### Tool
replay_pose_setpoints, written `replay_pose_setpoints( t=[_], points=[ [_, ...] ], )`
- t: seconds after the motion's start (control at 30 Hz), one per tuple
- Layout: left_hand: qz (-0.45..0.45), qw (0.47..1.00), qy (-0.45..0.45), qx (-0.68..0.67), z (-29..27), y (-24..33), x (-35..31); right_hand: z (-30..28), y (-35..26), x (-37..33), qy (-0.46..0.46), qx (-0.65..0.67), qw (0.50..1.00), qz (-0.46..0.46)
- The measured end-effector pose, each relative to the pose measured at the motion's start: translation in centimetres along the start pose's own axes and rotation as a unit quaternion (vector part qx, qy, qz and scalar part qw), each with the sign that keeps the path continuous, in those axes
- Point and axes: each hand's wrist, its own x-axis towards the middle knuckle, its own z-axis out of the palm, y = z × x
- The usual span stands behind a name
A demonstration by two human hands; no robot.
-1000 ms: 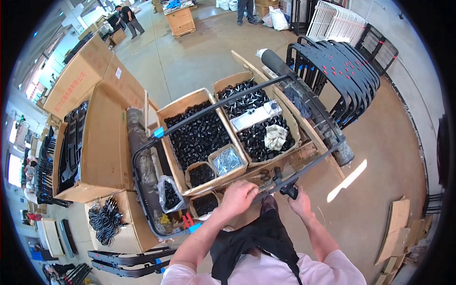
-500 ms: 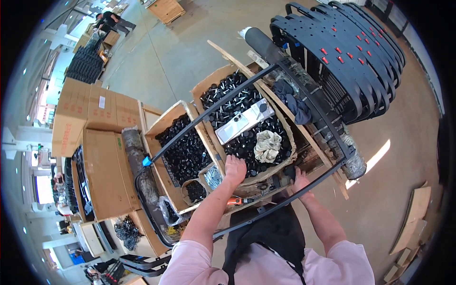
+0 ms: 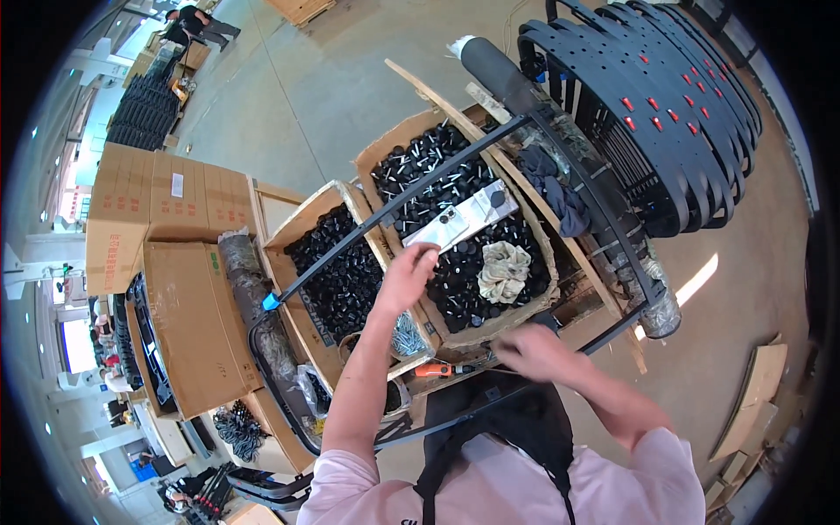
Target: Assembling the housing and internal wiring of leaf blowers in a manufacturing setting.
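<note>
My left hand [image 3: 409,276] is over the near left part of a cardboard bin [image 3: 361,168] of black-headed bolts. Its fingers are curled together beside the end of a white flat box [image 3: 481,213]; whatever they may hold is hidden. My right hand [image 3: 530,352] hovers near the bin's front edge, its fingers smeared by motion. Below and left of it lies an orange-and-black power tool [image 3: 432,370]. A crumpled pale cloth [image 3: 504,272] rests on the bolts. A black metal tube frame [image 3: 354,234] spans the bins.
To the left stands a bin [image 3: 278,238] of small black parts, with silver screws [image 3: 406,335] at its near corner. Cardboard cartons [image 3: 197,324] are farther left. Stacked black curved frames [image 3: 647,114] with red pieces stand at the far right. A person [image 3: 199,24] bends over far left.
My left hand has moved left and away from me, toward the white box's end. My right hand has come left from the bin's near right corner. The view has shifted slightly.
</note>
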Motion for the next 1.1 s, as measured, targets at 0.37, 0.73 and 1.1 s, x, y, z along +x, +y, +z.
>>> replay_pose_setpoints(
  t=[0.37,0.73,1.1],
  points=[
    [0.132,0.987,0.067,-0.069,1.9,1.0,5.8,12.6,5.2,16.6,0.099,-0.276,0.956,-0.029],
    [0.227,0.965,0.132,-0.015,3.5,9.0,16.8,8.0,2.1,13.0,0.049,-0.030,0.998,0.041],
    [0.256,0.963,0.078,0.026,9.7,12.3,27.2,-2.6,-0.9,-1.3,0.201,0.141,0.969,0.014]
  ],
)
